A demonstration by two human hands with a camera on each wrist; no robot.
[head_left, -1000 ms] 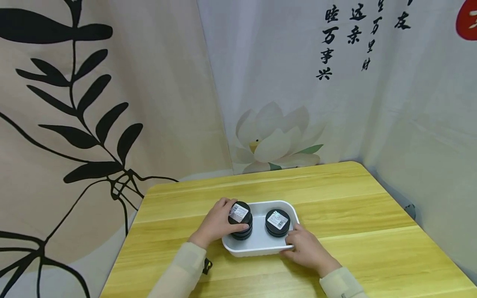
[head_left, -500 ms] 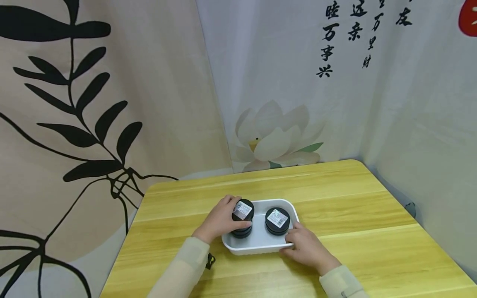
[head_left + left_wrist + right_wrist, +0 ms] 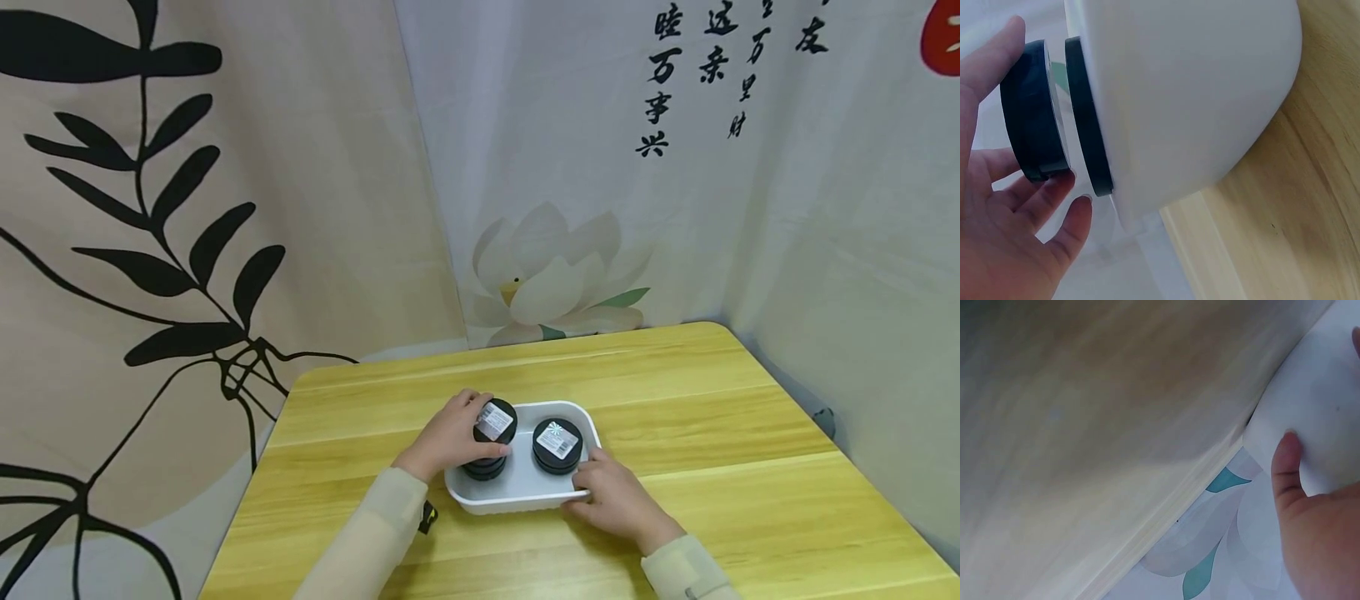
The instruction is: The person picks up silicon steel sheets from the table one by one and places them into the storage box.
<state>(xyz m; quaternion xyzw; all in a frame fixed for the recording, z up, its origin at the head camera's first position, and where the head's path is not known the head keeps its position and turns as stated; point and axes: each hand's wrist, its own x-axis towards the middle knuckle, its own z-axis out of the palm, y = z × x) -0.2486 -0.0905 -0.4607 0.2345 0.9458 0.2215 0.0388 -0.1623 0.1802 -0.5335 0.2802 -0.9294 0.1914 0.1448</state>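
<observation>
In the head view my left hand [image 3: 448, 437] grips a flat round black container [image 3: 494, 421] with a white barcode label on top. It hangs over a left stack of similar black containers [image 3: 484, 470] in a white tray [image 3: 517, 502]. The left wrist view shows a gap between the held container [image 3: 1032, 112] and the black one below [image 3: 1088, 119], which shows above the tray's rim. My right hand [image 3: 618, 502] holds the tray's near right corner, thumb against its outer wall. A second black stack [image 3: 557, 445], labelled on top, sits in the tray's right half.
The tray stands on a yellow wood-grain table [image 3: 712, 467]. A small black-and-yellow object [image 3: 428, 517] shows beside my left sleeve. Behind the table hang a curtain with dark leaves [image 3: 187, 342] and one with a lotus print [image 3: 558, 275].
My left hand has moved a little right and away from me with the black container, which has shifted off-centre from the stack below. The right hand stays on the tray.
</observation>
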